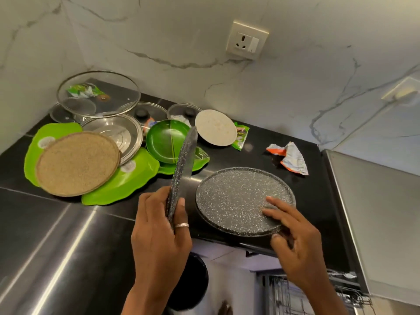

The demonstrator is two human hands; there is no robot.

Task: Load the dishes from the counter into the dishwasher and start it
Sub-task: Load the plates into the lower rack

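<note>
Holding up on edge, in the left hand (159, 228), a round dark grey plate flecked with white (183, 164), thumb and fingers curling round its near rim, far rim leaning toward the green dishes. Pinching, with the right hand (293, 242), a second speckled grey plate (231, 196) of the same stone-look finish, lying flat right at the near edge of the glossy black counter (261, 153); fingers spreading on top, thumb tucking under the near rim. Leaving bare counter to the right and far side of that flat plate, up to a crumpled orange-and-white wrapper (288, 159). Crowding the left side: a round tan plate (77, 163) resting over bright green leaf-shaped plates (127, 183) and a steel plate (122, 135), a glossy green bowl (166, 142) just beyond the upright plate, a round white plate (216, 127) half covering a small green packet (242, 136), and glass lids (97, 94) stacking in the far left corner. Showing only partly at the near right, below the counter edge, a wire dishwasher rack (284, 294), cut off by the frame. Lying under the left wrist, a dark round shape (193, 280), too blurred to identify.
</note>
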